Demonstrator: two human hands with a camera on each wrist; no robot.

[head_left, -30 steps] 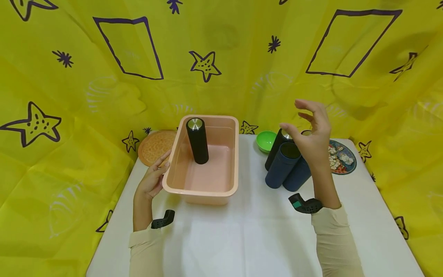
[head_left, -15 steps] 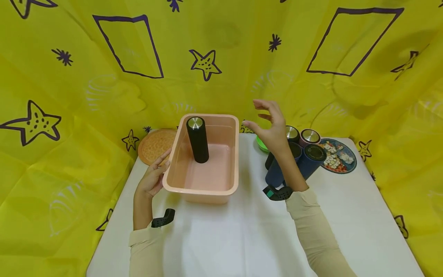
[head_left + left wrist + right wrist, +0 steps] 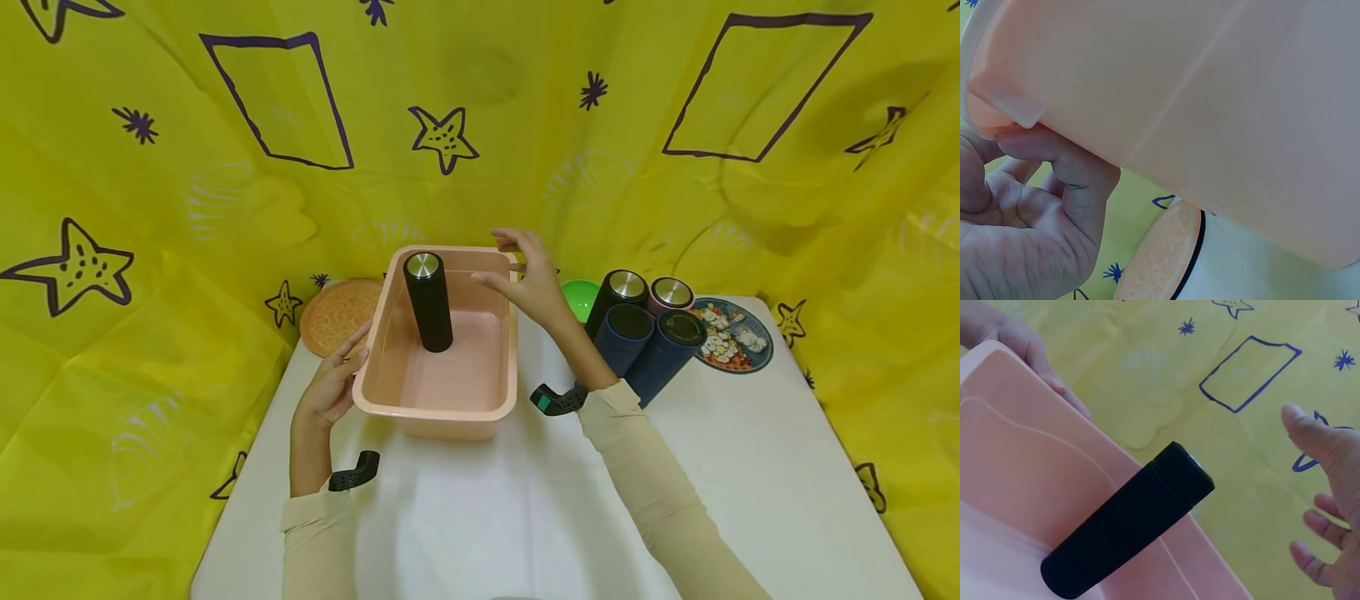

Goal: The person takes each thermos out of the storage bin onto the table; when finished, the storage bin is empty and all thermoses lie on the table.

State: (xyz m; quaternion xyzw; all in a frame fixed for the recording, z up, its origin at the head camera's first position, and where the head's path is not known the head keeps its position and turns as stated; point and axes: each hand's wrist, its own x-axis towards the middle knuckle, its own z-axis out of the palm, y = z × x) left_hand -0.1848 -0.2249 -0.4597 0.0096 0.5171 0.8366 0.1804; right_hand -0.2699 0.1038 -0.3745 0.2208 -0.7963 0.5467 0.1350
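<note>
A peach plastic tub (image 3: pixel 378 383) stands left of centre in the head view. Inside it, near the back left, a black flask (image 3: pixel 429 304) with a silver cap is upright. The left hand (image 3: pixel 333 387) touches the tub's outer left wall under the rim, its fingers spread along the outside and none inside. Above the tub's back right rim, the right hand (image 3: pixel 528 279) holds nothing, thumb and fingers apart and loosely curved. In the right wrist view, a gap separates this right hand (image 3: pixel 1332 487) from the flask (image 3: pixel 1129 519).
Two blue flasks (image 3: pixel 660 358), a black flask (image 3: pixel 618 296) and a pink-sided flask (image 3: pixel 671 293) cluster on the right. Nearby are a green bowl (image 3: pixel 579 298) and a patterned plate (image 3: pixel 738 337). An orange round mat (image 3: pixel 337 317) lies left, before a yellow curtain (image 3: pixel 480 200).
The right hand has moved left from above the flask cluster to the tub's back right rim, with nothing in it. The left hand, tub and flask inside have stayed put.
</note>
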